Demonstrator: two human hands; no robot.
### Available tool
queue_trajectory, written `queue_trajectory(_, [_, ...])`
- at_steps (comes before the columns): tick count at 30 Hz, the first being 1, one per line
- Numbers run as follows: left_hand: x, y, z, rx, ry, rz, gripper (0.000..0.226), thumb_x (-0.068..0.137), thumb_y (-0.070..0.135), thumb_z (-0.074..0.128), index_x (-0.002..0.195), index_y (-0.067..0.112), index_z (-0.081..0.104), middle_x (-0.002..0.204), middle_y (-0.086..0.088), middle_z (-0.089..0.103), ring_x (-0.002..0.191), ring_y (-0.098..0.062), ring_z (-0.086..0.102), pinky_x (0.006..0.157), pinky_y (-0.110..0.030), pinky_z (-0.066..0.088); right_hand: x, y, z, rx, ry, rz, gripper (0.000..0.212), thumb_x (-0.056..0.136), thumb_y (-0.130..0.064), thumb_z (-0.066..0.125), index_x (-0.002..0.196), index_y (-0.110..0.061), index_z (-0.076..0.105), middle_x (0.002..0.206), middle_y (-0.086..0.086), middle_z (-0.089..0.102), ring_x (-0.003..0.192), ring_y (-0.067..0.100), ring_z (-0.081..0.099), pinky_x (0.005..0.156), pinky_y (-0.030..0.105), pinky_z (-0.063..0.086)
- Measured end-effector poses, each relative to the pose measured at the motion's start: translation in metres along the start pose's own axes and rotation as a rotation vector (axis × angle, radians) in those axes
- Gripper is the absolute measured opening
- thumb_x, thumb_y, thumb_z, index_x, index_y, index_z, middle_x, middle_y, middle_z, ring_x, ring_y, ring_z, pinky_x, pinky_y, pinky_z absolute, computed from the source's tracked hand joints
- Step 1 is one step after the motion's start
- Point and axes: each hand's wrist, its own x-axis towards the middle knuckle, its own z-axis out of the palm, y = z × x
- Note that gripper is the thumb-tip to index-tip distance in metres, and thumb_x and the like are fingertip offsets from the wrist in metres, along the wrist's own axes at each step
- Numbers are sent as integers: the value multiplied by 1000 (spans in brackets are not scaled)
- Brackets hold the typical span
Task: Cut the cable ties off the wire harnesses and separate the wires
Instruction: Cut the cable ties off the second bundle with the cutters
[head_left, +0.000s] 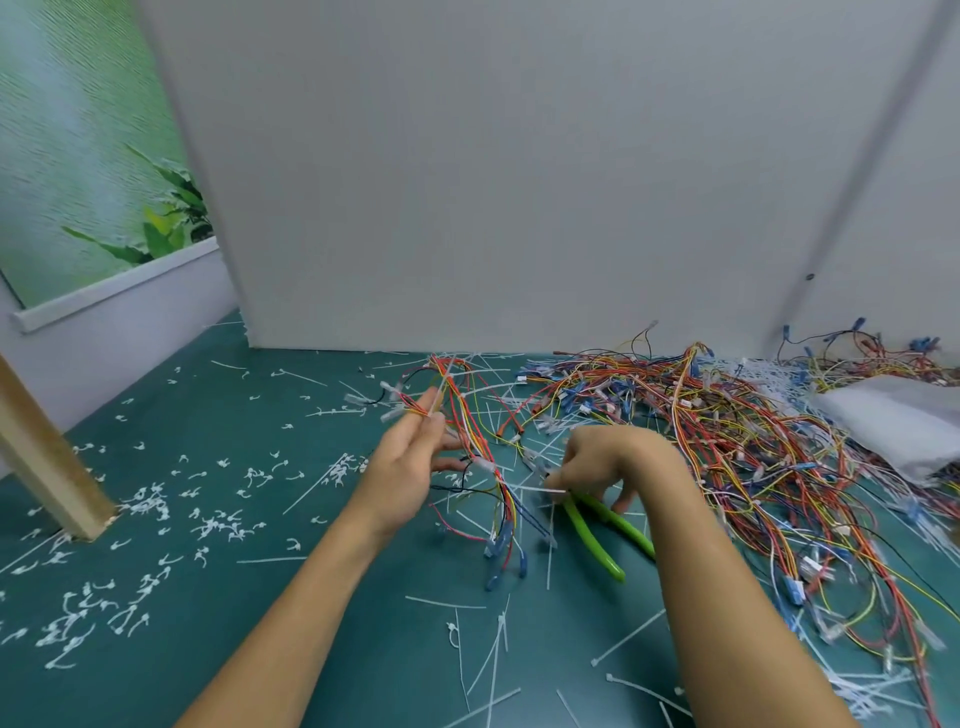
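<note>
The left hand (415, 457), raised with fingers nearly straight, pinches a wire harness (467, 431) near its top. Its red and yellow strands hang down to the green mat (311, 623). The likely trouble is that these strands dangle just beside the green-handled cutters (592, 530), so lifting the tool could snag them or nick the insulation. The right hand (597, 462) reaches down, wrist arched, fingers curled over the cutter head by a white cable tie (553, 490). Blur hides whether it grips the tool, the tie or neither. A large tangle of wires (727, 441) lies to the right, and snipped tie ends (218, 525) litter the mat to the left.
</note>
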Motion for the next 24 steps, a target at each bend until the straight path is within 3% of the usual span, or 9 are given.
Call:
queue_trajectory(2, [-1,-1,3,93,11,26,43,106,23,43,144,3,44,114,9,70,96,-38,72,81,-47,60,-2,11,-6,261,7,-35,28,91,-33,69,101,-6,70,89,6,74,80,19,72,67,44,65])
queue_trajectory(5, [-2,1,6,104,92,79,46,96,32,57,132,4,59,127,37,58,84,-29,76,60,-33,62,-5,22,-14,607,90,-121,20,96,-24,58,98,-4,62,72,5,70,63,16,64,56,37,60])
queue_trajectory(9, [-2,2,5,56,231,109,32,90,28,69,118,13,72,124,18,68,77,-24,76,52,-28,59,-9,23,-25,1137,148,-229,22,96,-21,45,97,-8,63,75,10,67,60,16,62,60,32,51])
queue_trajectory(13, [-1,-1,3,86,308,142,17,88,25,74,104,18,78,95,5,78,69,-12,71,49,-22,52,-17,10,-33,1667,-61,-463,14,82,-22,53,92,-13,58,88,8,61,73,21,56,68,34,55])
queue_trajectory(16, [-1,-1,3,112,328,206,12,87,23,76,98,19,79,95,3,77,66,-11,69,50,-21,51,-23,-7,-30,1960,-189,-644,14,91,-24,50,92,-12,56,91,9,59,83,28,62,77,46,60])
queue_trajectory(18, [-1,0,4,153,318,275,12,85,24,77,93,17,79,96,4,75,68,-14,69,54,-24,53,-29,-20,-27,1966,-281,-698,29,98,-39,49,101,-11,55,94,8,58,87,29,64,76,42,58])
queue_trajectory(20, [-3,3,5,160,303,309,12,82,25,77,90,16,79,88,2,71,65,-15,67,55,-24,52,-35,-31,-23,1808,-323,-716,41,94,-49,57,115,-14,52,99,10,60,83,26,63,69,35,52])
queue_trajectory(24, [-4,4,6,140,281,295,15,83,23,75,91,11,79,70,1,69,55,-13,63,54,-22,51,-40,-45,-12,1369,-306,-711,38,93,-33,62,121,-8,59,126,16,64,80,28,67,67,38,50])
